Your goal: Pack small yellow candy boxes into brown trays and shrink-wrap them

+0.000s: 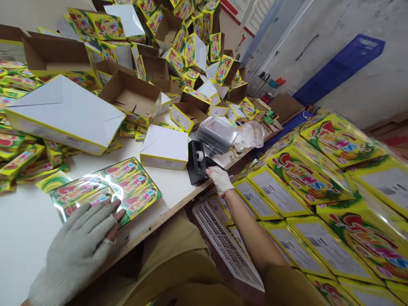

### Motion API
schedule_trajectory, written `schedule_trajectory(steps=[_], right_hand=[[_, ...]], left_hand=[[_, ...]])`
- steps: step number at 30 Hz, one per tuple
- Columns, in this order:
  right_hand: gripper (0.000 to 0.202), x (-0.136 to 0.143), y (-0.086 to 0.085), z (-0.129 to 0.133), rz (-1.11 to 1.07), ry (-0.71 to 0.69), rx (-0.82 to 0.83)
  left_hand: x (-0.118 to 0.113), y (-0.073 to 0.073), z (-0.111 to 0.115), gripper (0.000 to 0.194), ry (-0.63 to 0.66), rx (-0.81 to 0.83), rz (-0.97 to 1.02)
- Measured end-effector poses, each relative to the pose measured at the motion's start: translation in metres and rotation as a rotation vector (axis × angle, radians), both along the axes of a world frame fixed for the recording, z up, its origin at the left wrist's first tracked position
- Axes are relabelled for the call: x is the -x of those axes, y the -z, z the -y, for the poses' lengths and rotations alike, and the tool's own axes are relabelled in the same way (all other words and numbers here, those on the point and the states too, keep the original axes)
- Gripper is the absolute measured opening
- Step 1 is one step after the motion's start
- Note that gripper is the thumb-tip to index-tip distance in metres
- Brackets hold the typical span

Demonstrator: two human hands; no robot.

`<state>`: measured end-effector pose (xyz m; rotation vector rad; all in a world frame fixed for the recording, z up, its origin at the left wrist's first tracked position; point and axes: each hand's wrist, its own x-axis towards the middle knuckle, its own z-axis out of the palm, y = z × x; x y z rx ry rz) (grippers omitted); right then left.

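Note:
My left hand [81, 244], in a white knit glove with bare fingertips, lies flat with fingers stretched over a shiny pack of small TWINS boxes [138, 187]. The pack rests on the white table near its front edge. To the right, a black tape dispenser [195, 168] with a roll in it stands at the table edge. My right hand [219, 180], also gloved, is at the dispenser's front end, its fingers closed together on the tape there; the tape itself hardly shows. A white-bottomed carton [165, 146] sits just left of the dispenser.
Open cartons [130, 95] and a heap of printed boxes cover the back of the table. Loose small boxes [22, 163] lie at the left. Clear plastic trays [216, 131] sit behind the dispenser. Wrapped TWINS cartons [296, 176] are stacked at the right, beside a white plastic crate [228, 244].

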<state>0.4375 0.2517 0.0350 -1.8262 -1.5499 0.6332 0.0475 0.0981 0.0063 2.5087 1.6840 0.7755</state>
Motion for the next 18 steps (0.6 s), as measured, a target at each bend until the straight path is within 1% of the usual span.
schedule_trajectory(steps=[3, 6, 8, 10, 12, 16, 18], right_hand=[[0.025, 0.005, -0.005, 0.012, -0.015, 0.043, -0.055], [0.029, 0.005, -0.009, 0.038, -0.076, 0.05, -0.123], [0.032, 0.005, -0.008, 0.055, -0.158, 0.069, -0.083], [0.036, 0.006, -0.002, 0.064, -0.242, 0.096, 0.021], [0.037, 0.008, 0.009, 0.065, -0.292, 0.108, 0.108], [0.031, 0.009, 0.03, 0.059, -0.279, 0.121, 0.171], [0.031, 0.008, 0.032, 0.062, -0.263, 0.103, 0.209]], left_hand=[[-0.002, -0.002, 0.0, 0.04, -0.014, -0.004, 0.004], [-0.003, -0.004, 0.0, 0.037, -0.008, -0.021, 0.006], [-0.003, -0.006, -0.001, 0.036, -0.002, -0.027, 0.006], [-0.003, -0.006, 0.0, 0.034, 0.001, -0.035, 0.026], [-0.001, -0.005, 0.002, 0.029, 0.015, -0.05, 0.065], [0.002, -0.002, 0.009, 0.016, 0.035, -0.124, 0.117], [0.001, -0.003, 0.012, 0.017, 0.035, -0.158, 0.097]])
